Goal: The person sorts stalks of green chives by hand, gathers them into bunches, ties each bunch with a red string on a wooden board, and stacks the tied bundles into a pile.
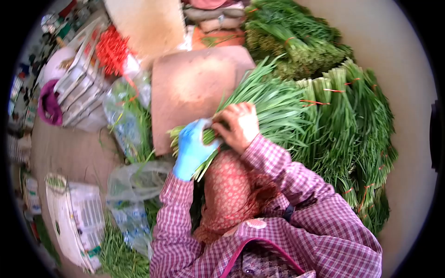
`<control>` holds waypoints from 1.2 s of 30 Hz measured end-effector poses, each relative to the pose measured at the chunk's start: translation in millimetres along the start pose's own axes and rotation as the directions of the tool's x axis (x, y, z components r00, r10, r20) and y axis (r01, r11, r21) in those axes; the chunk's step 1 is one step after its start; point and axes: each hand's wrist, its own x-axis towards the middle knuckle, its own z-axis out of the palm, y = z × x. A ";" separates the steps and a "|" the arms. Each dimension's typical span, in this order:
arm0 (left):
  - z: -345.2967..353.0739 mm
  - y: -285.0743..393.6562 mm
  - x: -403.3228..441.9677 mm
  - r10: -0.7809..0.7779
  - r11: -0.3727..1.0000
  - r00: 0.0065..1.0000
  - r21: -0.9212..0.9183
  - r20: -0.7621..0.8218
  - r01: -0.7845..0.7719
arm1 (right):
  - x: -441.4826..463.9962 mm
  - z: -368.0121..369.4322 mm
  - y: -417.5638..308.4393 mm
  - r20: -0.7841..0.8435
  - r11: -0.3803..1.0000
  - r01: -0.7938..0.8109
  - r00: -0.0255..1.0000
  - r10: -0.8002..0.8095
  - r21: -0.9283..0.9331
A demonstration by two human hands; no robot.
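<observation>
A loose bunch of garlic chives [271, 104] lies across my lap and the brown board, its leaves fanning to the right and its stem ends to the left. My left hand [192, 148], in a light blue glove, wraps round the stems near their cut ends. Bare and curled over the same bunch, my right hand [238, 125] presses thumb and fingertips together close to the left thumb. Whether a tie sits between those fingertips is too small to tell.
Banded chive bundles [343, 116] are stacked on the right, with more greens [296, 39] behind. Red ties [112, 50] hang beside white crates [85, 92] at the left. Clear plastic bags [134, 194], a white sack [74, 217] and loose leaves [123, 252] lie lower left. The brown board [194, 88] is ahead.
</observation>
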 end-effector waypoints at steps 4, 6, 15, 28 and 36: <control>-1.9 1.2 1.0 -0.025 0.999 1.000 0.034 0.011 0.025 | -7.3 8.5 4.3 -0.148 0.992 0.089 0.986 -0.074 0.095; 0.8 -5.4 -1.3 -0.067 0.998 0.997 0.018 0.027 0.066 | -8.0 10.2 4.3 -0.199 0.984 0.155 0.971 -0.135 0.084; -17.6 -19.1 12.8 -0.271 0.958 0.954 0.129 0.126 0.255 | 14.6 37.2 9.2 -0.170 0.951 0.172 0.977 -0.130 0.256; -15.9 -16.4 32.7 -0.220 0.825 0.945 0.563 0.242 0.048 | 41.5 55.7 17.6 -0.324 0.913 0.268 0.932 -0.164 0.308; -18.4 -0.1 31.0 -0.123 0.728 0.967 0.683 0.223 -0.065 | 47.0 54.9 20.3 -0.280 0.886 0.152 0.960 -0.026 0.438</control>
